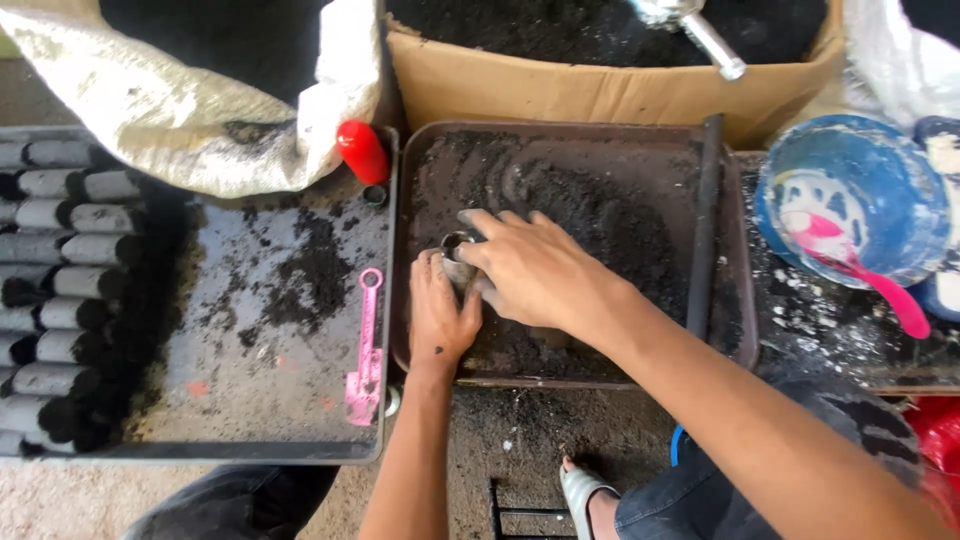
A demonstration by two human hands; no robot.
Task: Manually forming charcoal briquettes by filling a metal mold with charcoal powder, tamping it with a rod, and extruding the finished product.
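Dirty ground-level work spot, brown tray (725, 300) spread with black powder (600, 215). Small metal cylinder mould (456, 250) sits at the tray's left side, between both hands. Left hand (438, 310) curls its fingers against the mould's near side; right hand (535, 270) lies over it, fingers together, tips wrapped round the top. Black rod (703, 225) lies along the tray's right side. Grey tray (270, 330) to the left holds a pink tool (366, 350), red cap (362, 152), rolled grey tubes (60, 270). Cardboard box (600, 85) behind, blue bowl (850, 200) right.
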